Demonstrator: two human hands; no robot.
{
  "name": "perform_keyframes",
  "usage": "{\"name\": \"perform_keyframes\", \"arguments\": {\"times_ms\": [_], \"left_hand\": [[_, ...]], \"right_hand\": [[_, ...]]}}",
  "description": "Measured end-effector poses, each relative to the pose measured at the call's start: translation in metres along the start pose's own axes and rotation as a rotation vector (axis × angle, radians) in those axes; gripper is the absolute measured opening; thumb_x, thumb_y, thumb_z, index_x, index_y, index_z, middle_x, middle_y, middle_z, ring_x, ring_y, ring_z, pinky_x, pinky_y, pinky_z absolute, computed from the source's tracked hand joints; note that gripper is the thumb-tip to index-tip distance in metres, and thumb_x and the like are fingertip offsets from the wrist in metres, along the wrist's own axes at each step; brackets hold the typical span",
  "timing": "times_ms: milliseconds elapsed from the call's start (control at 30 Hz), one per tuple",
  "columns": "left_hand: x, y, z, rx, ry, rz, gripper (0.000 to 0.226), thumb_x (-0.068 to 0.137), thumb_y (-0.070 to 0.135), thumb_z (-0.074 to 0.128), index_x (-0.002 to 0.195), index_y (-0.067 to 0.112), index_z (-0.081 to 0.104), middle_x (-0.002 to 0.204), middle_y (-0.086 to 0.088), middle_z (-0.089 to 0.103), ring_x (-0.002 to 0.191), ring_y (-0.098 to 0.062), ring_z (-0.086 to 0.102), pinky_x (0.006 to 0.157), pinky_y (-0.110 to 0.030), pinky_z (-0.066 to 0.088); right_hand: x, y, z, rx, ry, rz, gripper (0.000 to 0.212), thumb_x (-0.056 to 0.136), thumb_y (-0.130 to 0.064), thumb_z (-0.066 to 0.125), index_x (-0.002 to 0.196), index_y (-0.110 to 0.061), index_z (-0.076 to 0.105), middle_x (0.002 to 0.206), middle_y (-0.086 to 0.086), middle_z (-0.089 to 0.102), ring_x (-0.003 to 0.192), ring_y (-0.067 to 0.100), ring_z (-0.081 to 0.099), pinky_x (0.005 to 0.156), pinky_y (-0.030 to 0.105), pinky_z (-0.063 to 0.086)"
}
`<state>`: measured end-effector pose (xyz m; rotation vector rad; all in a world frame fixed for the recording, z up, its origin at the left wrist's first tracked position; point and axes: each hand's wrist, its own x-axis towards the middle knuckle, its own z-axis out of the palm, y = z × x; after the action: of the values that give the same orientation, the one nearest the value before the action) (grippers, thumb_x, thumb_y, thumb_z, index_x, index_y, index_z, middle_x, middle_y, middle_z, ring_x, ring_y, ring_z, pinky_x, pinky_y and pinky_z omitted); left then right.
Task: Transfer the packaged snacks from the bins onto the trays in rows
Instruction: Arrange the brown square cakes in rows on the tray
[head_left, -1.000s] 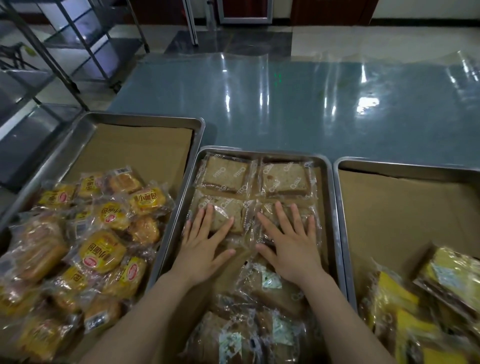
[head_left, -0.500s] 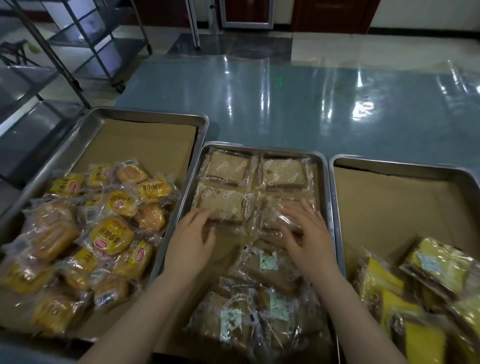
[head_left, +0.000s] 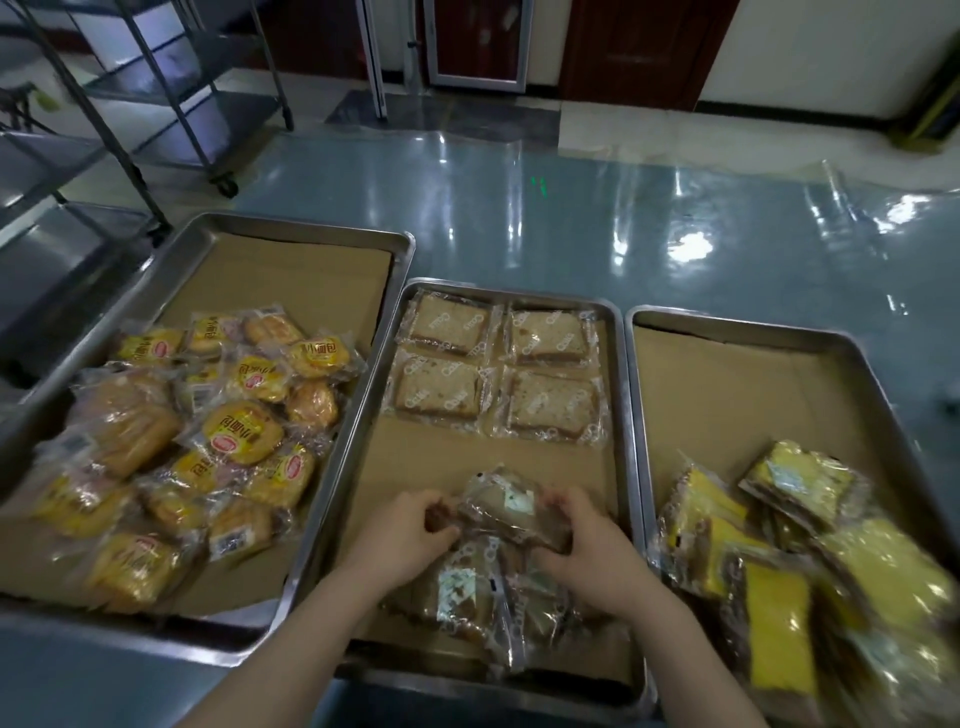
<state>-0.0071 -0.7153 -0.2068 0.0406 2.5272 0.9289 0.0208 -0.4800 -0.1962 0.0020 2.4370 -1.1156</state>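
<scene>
In the middle tray (head_left: 511, 292), four toast packets (head_left: 551, 406) lay in two rows at its far end and a loose heap (head_left: 467, 597) at its near end. Over that heap our left hand (head_left: 410, 530) and right hand (head_left: 587, 551) together gripped one wrapped packet (head_left: 511, 506), fingers curled round its ends.

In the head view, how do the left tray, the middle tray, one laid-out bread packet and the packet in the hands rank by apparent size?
1. left tray
2. middle tray, narrower
3. held packet and top-left laid packet: alike; the held one is nearer, so unranked.
</scene>
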Motion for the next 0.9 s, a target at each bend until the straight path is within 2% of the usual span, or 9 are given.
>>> {"name": "perform_keyframes", "arguments": {"times_ms": [67, 200, 333, 500, 600, 700, 767, 833, 900], "left_hand": [[-0.007, -0.006, 0.002, -0.024, 0.011, 0.005, 0.013, 0.080, 0.033, 0.069, 0.081, 0.041, 0.058, 0.084, 0.018, 0.061, 0.078, 0.004, 0.056, 0.061, -0.016, 0.042], [-0.021, -0.022, -0.003, -0.087, 0.147, 0.000, 0.019, 0.085, 0.021, 0.066, 0.074, 0.034, 0.057, 0.085, 0.011, 0.061, 0.080, -0.004, 0.056, 0.068, -0.022, 0.044], [-0.030, -0.028, -0.022, -0.146, 0.322, -0.006, 0.018, 0.089, 0.017, 0.060, 0.076, 0.029, 0.056, 0.086, 0.011, 0.059, 0.079, -0.001, 0.054, 0.062, -0.018, 0.037], [-0.036, -0.028, -0.044, -0.244, 0.435, 0.026, 0.016, 0.092, 0.019, 0.055, 0.079, 0.027, 0.052, 0.078, 0.009, 0.060, 0.071, 0.001, 0.055, 0.057, -0.021, 0.037], [-0.038, -0.030, -0.053, -0.253, 0.517, 0.044, 0.015, 0.092, 0.021, 0.055, 0.080, 0.029, 0.052, 0.078, 0.010, 0.059, 0.070, 0.000, 0.055, 0.055, -0.021, 0.036], [-0.040, -0.028, -0.057, -0.304, 0.590, 0.056, 0.016, 0.091, 0.022, 0.056, 0.079, 0.033, 0.053, 0.074, 0.010, 0.058, 0.067, 0.002, 0.054, 0.054, -0.022, 0.036], [-0.039, -0.026, -0.060, -0.304, 0.596, 0.073, 0.016, 0.090, 0.022, 0.058, 0.079, 0.033, 0.054, 0.074, 0.009, 0.059, 0.069, 0.003, 0.054, 0.055, -0.023, 0.038], [-0.038, -0.022, -0.061, -0.237, 0.558, 0.076, 0.016, 0.088, 0.024, 0.060, 0.079, 0.035, 0.054, 0.075, 0.012, 0.059, 0.070, 0.006, 0.054, 0.053, -0.015, 0.037], [-0.038, -0.019, -0.061, -0.143, 0.512, 0.073, 0.018, 0.086, 0.027, 0.063, 0.079, 0.038, 0.052, 0.075, 0.016, 0.059, 0.069, 0.007, 0.054, 0.050, -0.011, 0.036]], "right_hand": [[-0.004, -0.003, -0.001, 0.022, 0.019, -0.016, 0.029, 0.079, -0.036, 0.066, 0.100, -0.042, 0.047, 0.102, -0.022, 0.057, 0.090, 0.003, 0.060, 0.076, 0.020, 0.050], [-0.005, -0.011, -0.013, 0.133, 0.151, -0.011, 0.013, 0.089, -0.029, 0.063, 0.094, -0.040, 0.058, 0.094, -0.023, 0.060, 0.097, 0.010, 0.064, 0.077, 0.031, 0.053], [0.002, -0.023, -0.029, 0.087, 0.446, -0.034, 0.018, 0.095, -0.022, 0.054, 0.102, -0.037, 0.060, 0.093, -0.026, 0.060, 0.085, -0.012, 0.054, 0.064, 0.008, 0.038], [0.010, -0.028, -0.044, 0.125, 0.385, 0.034, 0.015, 0.097, -0.023, 0.051, 0.105, -0.029, 0.063, 0.098, -0.015, 0.067, 0.084, 0.011, 0.065, 0.064, 0.028, 0.052], [0.013, -0.029, -0.051, 0.071, 0.461, 0.043, 0.020, 0.096, -0.029, 0.052, 0.110, -0.027, 0.064, 0.101, -0.008, 0.068, 0.085, 0.020, 0.064, 0.067, 0.036, 0.052], [0.018, -0.023, -0.041, -0.236, 0.613, -0.007, 0.036, 0.093, -0.035, 0.054, 0.128, -0.026, 0.056, 0.132, -0.002, 0.054, 0.120, 0.020, 0.048, 0.096, 0.040, 0.043], [0.021, -0.018, -0.022, -0.407, 0.463, -0.088, 0.046, 0.093, -0.035, 0.054, 0.138, -0.030, 0.046, 0.151, -0.005, 0.033, 0.143, 0.021, 0.019, 0.115, 0.043, 0.021], [0.023, -0.008, -0.001, -0.502, 0.287, -0.094, 0.053, 0.095, -0.040, 0.051, 0.145, -0.036, 0.034, 0.157, -0.009, 0.014, 0.146, 0.017, 0.000, 0.119, 0.042, 0.006], [0.021, 0.003, 0.013, -0.521, 0.261, -0.106, 0.051, 0.095, -0.041, 0.048, 0.144, -0.040, 0.032, 0.158, -0.009, 0.009, 0.146, 0.014, -0.006, 0.118, 0.039, -0.002]]}}
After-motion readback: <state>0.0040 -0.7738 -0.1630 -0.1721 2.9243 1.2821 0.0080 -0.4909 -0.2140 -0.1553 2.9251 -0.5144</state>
